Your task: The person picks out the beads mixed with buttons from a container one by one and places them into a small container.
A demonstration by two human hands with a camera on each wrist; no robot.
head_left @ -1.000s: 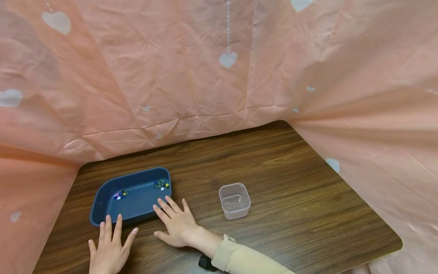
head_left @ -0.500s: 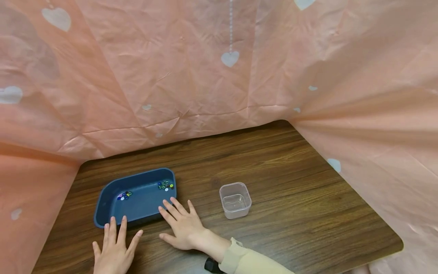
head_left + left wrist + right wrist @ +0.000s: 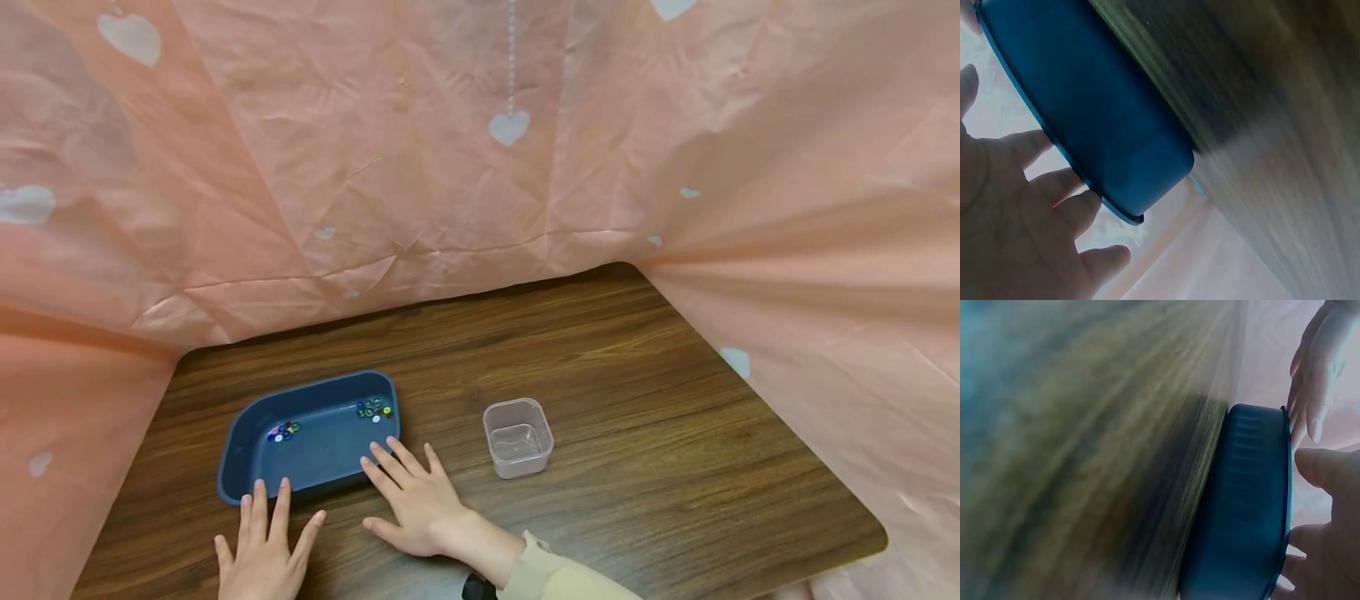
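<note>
The blue tray [image 3: 322,452], with small coloured pieces [image 3: 286,432] in two groups inside, had slid rightward on the table [image 3: 645,417], nearer to the clear container [image 3: 520,468]. The left hand [image 3: 264,560] and right hand [image 3: 422,510] had moved along, fingers straight and spread against its near side, gripping nothing; pushing seemed under way.
</note>
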